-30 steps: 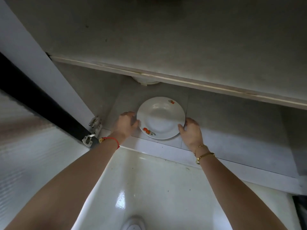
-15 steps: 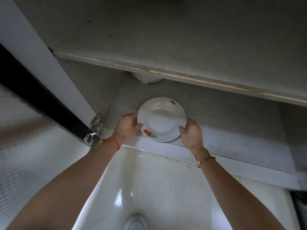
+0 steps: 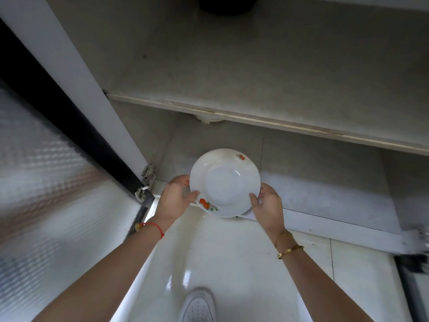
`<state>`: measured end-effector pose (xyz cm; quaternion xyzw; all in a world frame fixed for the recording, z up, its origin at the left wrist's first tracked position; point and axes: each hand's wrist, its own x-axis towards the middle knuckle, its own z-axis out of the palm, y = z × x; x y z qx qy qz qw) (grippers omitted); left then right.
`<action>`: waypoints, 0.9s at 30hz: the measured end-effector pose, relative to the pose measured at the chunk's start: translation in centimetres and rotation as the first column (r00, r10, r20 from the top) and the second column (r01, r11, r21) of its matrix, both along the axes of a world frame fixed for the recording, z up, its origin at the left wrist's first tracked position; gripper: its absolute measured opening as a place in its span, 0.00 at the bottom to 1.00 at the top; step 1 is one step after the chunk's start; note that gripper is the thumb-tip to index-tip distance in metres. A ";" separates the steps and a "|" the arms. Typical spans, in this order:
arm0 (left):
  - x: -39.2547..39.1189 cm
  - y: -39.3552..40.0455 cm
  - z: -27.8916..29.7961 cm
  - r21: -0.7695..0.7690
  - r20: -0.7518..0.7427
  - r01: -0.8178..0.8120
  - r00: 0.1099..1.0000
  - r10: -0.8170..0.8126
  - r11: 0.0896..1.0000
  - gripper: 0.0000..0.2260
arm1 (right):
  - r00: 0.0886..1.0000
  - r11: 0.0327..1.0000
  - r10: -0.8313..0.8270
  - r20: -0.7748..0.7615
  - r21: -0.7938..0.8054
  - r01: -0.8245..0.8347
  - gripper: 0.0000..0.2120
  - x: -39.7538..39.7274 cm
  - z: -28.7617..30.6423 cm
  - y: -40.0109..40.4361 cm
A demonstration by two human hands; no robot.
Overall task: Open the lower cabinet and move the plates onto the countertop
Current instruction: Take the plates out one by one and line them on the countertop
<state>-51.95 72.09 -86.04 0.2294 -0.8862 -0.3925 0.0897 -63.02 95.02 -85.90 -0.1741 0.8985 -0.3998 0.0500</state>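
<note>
A white plate (image 3: 224,182) with small orange fruit prints on its rim is held between both hands at the front edge of the open lower cabinet (image 3: 325,201). My left hand (image 3: 175,196) grips its left rim with the thumb on top. On the opposite side my right hand (image 3: 267,205) grips the rim, thumb on the upper face. The plate's near edge juts out past the cabinet's front lip. Whether a second plate lies beneath it is hard to tell; a pale edge shows under its near right side.
The frosted cabinet door (image 3: 46,205) stands open on the left, hinges (image 3: 146,180) at the frame. A shelf (image 3: 255,66) spans above the lower compartment, with a dark round object (image 3: 226,4) on it and a pale round thing (image 3: 210,118) tucked below. White floor tiles and a white shoe (image 3: 198,305) lie underneath.
Both hands have drawn the plate toward me from the cabinet floor to its front lip and raised it slightly. The view has tilted, so more shelf shows.
</note>
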 end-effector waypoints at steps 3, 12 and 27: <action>1.6 0.7 2.3 0.002 0.030 -0.027 0.999 0.027 1.000 0.16 | 1.000 1.000 -0.017 0.018 -0.003 0.017 0.06 2.0 2.4 0.6; 11.2 5.5 15.2 0.072 0.142 -0.132 0.983 0.120 0.989 0.16 | 0.989 0.991 -0.025 0.146 0.134 0.005 0.04 9.9 15.0 4.1; 23.9 12.1 49.9 0.036 0.256 -0.204 0.948 0.188 0.978 0.18 | 0.951 0.996 0.022 0.307 0.081 -0.049 0.09 19.9 49.3 9.8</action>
